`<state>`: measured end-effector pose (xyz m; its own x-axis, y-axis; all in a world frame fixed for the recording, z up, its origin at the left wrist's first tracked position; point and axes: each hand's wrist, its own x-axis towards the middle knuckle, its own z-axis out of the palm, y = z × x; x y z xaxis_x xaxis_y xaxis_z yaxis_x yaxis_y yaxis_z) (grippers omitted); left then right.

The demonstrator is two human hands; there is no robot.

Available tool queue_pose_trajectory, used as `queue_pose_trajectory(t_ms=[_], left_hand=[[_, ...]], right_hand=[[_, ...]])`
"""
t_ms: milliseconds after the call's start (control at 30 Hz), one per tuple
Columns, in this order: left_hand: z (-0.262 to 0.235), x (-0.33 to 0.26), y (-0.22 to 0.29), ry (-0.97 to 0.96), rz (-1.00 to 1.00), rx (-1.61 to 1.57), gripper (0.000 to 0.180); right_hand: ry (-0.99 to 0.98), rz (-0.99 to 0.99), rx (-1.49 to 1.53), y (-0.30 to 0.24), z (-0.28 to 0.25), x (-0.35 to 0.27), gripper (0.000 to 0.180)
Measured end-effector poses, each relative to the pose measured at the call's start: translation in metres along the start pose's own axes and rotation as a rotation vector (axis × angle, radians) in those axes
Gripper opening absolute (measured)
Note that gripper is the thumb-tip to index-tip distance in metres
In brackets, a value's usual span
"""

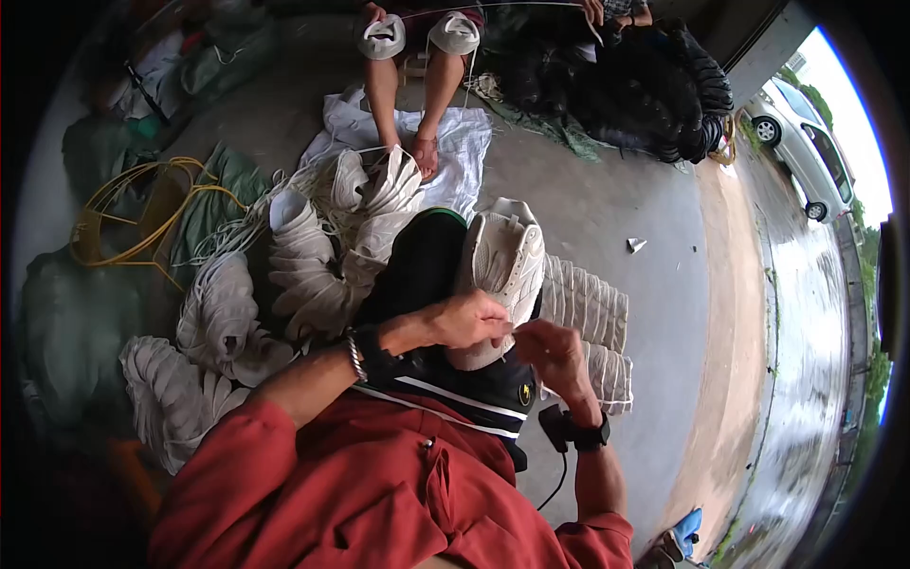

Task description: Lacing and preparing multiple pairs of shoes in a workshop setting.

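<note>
Left hand [466,321] and right hand [555,358] pinched at the white shoe upper [495,261], any held item indistinguishable; keeping the upper steady seemed best.

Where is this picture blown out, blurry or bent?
Head view: glare on the wet ground, sky nearly white; head view, far left: green bundle dim and smeared; head view, right: car slanted near the fisheye rim, corners black; head view, middle: shoe fairly clear.
</note>
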<state>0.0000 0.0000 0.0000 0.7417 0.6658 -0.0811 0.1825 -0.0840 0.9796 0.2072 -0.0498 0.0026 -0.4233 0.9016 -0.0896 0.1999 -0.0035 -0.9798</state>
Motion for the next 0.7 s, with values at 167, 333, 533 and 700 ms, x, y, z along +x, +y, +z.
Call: queue_pose_trajectory(t_ms=[167,333,533,700], left_hand=[[-0.014,-0.017,-0.007,-0.001,-0.238,-0.283,0.024],[-0.007,-0.011,-0.014,0.045,-0.237,-0.284,0.026],[-0.002,-0.009,-0.008,0.113,-0.188,-0.310,0.025],[-0.012,-0.009,-0.042,0.263,-0.358,0.115,0.039]], right_hand=[[0.294,0.206,-0.381,0.026,-0.040,-0.009,0.012],[0.320,-0.040,-0.682,0.018,-0.022,0.003,0.022],[0.168,-0.102,-0.251,-0.025,0.019,0.026,0.017],[0.367,-0.077,-0.166,0.015,0.010,0.034,0.007]])
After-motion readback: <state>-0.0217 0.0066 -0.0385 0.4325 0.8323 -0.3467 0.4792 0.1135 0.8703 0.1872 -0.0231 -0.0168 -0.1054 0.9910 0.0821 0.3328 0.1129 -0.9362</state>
